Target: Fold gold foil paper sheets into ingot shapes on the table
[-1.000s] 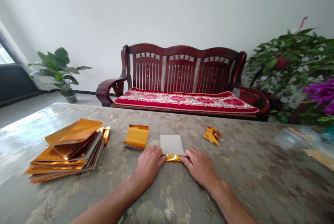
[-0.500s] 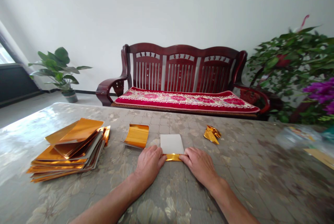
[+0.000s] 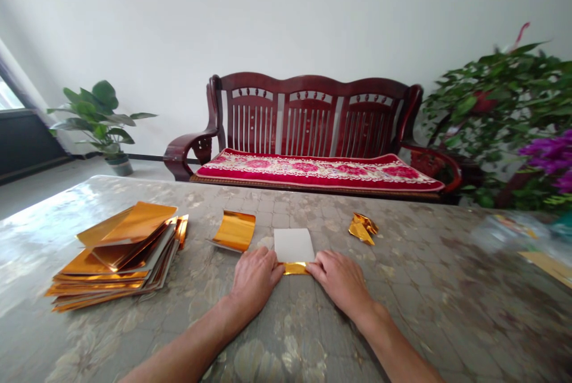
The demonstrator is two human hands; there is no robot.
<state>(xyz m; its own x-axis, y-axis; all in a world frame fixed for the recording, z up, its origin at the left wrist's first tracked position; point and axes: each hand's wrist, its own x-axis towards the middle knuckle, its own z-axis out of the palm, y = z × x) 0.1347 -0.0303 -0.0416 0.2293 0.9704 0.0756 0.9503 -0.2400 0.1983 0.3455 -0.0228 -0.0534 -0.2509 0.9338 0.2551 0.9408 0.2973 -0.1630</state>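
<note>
A sheet of gold foil paper (image 3: 293, 244) lies white side up on the table, its near edge folded over into a narrow gold strip. My left hand (image 3: 255, 274) is closed on the left end of that fold, thumb and fingers pressed together. At the right end, my right hand (image 3: 340, 282) pinches the same fold. Left of the sheet rests a curled gold paper (image 3: 235, 230), gold side up. A crumpled piece of gold paper (image 3: 363, 228) sits beyond my right hand. The undersides of my fingers are hidden.
An uneven stack of gold paper (image 3: 120, 252) stands on the left of the patterned table (image 3: 286, 335). Clear plastic packaging (image 3: 504, 233) lies at the right edge. Past the table are a wooden bench (image 3: 308, 115) and potted plants (image 3: 96, 118).
Almost nothing differs. Both hands remain on the folded edge, and the view has shifted very slightly.
</note>
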